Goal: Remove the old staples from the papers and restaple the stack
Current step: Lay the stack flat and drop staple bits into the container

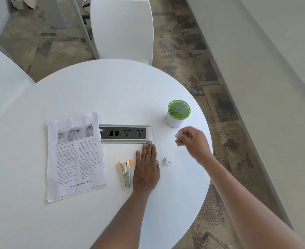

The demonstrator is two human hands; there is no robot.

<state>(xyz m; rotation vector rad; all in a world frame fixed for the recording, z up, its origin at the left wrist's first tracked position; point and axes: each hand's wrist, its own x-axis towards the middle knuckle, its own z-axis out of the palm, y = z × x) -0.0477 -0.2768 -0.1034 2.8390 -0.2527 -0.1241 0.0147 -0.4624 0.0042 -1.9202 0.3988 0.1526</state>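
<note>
The right hand (193, 141) is motion-blurred; something small and grey sits pinched at its fingertips (177, 135), too smeared to identify. The papers (76, 157) hide the socket strip's (126, 133) nine-o'clock end, and their body text is too small to read. The table (94, 97) is cut off at six and nine o'clock.

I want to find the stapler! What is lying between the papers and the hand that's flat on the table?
In the head view, the stapler with orange tips lies between the papers and the flat left hand, close beside the hand.
</note>
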